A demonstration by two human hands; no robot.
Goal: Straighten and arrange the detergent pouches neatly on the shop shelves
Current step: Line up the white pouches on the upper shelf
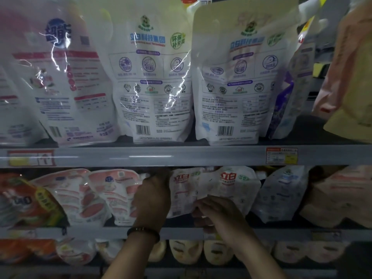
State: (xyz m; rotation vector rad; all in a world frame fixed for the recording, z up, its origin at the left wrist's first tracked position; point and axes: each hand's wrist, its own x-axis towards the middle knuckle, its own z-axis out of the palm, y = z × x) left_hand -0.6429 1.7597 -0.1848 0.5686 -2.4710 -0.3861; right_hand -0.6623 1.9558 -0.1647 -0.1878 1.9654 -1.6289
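Observation:
Two white detergent pouches with red lettering stand on the middle shelf (181, 232). My left hand (152, 195) grips the left edge of the left pouch (182, 190), its fingertips hidden behind it. My right hand (218, 213) pinches the lower left corner of the right pouch (231, 184), which overlaps the left one. A dark bead bracelet sits on my left wrist.
Large white pouches (153, 77) stand upright on the top shelf (161, 156). Pink-and-white pouches (116, 194) lean left of my hand, an orange pouch (24, 200) further left. A blue-white pouch (281, 192) and peach pouches (340, 196) are to the right. Cream packs (185, 251) fill the lower shelf.

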